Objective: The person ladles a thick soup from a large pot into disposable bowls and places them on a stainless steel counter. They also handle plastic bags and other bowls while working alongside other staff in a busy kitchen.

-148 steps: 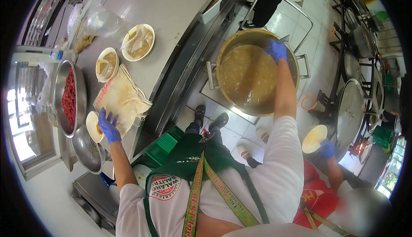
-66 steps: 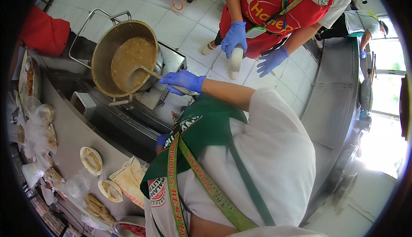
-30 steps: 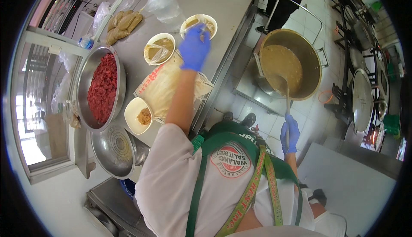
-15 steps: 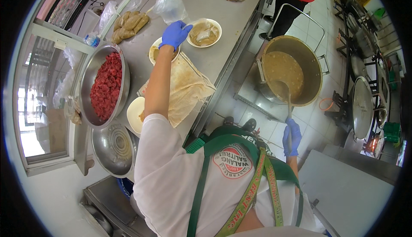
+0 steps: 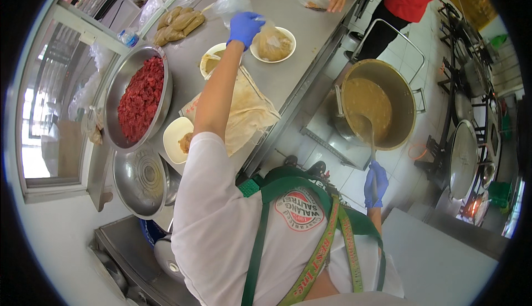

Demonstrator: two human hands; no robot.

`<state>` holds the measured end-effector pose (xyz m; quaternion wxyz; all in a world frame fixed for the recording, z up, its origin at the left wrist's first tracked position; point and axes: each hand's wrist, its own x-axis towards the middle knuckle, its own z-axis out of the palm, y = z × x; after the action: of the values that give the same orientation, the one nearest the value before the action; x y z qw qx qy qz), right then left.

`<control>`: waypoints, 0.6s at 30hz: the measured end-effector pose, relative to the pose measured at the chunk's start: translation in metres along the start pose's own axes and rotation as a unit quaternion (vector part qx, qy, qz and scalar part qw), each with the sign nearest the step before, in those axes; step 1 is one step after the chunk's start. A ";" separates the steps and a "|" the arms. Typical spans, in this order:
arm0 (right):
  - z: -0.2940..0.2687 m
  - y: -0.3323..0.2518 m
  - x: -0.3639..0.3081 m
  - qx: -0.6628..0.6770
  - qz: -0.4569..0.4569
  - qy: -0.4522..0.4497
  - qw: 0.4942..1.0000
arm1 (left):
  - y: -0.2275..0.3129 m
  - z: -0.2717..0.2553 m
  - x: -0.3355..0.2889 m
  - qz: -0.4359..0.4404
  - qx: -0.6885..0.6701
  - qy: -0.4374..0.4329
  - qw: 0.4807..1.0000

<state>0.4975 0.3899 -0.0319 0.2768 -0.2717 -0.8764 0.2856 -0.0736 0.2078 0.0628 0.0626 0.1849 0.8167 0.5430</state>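
Over the counter (image 5: 316,40), the left hand (image 5: 245,29) pinches a bag (image 5: 274,45) in a bowl (image 5: 293,51), fingers closed; the right hand (image 5: 376,184) wraps its fingers round a ladle (image 5: 372,146).

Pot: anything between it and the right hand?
Only the ladle: the right hand grips its handle, which crosses the near rim of the pot, scoop inside. Nothing else visible stands between.

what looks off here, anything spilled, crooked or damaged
Mainly the cloth on the table: it lies rumpled beside the white bowls, with brownish stains and a frayed edge, so it looks worn. No clear spill shows around the pot, and the ladle held in the right hand looks ordinary.
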 end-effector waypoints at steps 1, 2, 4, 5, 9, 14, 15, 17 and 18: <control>0.000 0.001 0.000 -0.004 0.000 -0.001 1.000 | 0.015 -0.001 0.001 0.006 0.011 -0.007 1.000; 0.000 0.003 0.000 -0.007 -0.001 -0.003 1.000 | 0.030 -0.004 0.002 0.012 0.023 -0.014 1.000; 0.000 0.004 0.002 0.001 0.003 -0.003 1.000 | 0.054 -0.016 0.001 0.026 0.043 -0.025 0.998; 0.001 0.003 0.003 0.011 0.009 -0.002 1.000 | 0.064 -0.022 0.001 0.034 0.050 -0.031 0.998; -0.001 0.006 0.007 0.007 0.003 -0.013 1.000 | 0.092 -0.056 -0.002 0.082 0.066 -0.025 0.994; -0.002 0.006 0.012 0.019 0.005 -0.012 1.000 | 0.103 -0.101 -0.002 0.119 0.010 -0.001 0.993; -0.003 0.004 0.014 0.021 0.000 -0.011 1.000 | 0.107 -0.105 -0.006 0.115 0.016 -0.003 0.993; -0.003 0.003 0.017 0.033 0.008 -0.023 0.999 | 0.107 -0.115 -0.014 0.115 0.027 -0.012 0.993; -0.003 0.004 0.019 0.039 0.011 -0.030 0.999 | 0.101 -0.117 -0.015 0.119 0.032 -0.022 0.992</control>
<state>0.4879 0.4055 -0.0262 0.2578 -0.2618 -0.8692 0.3310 -0.0715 0.1357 0.2003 0.0098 0.2947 0.8043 0.5159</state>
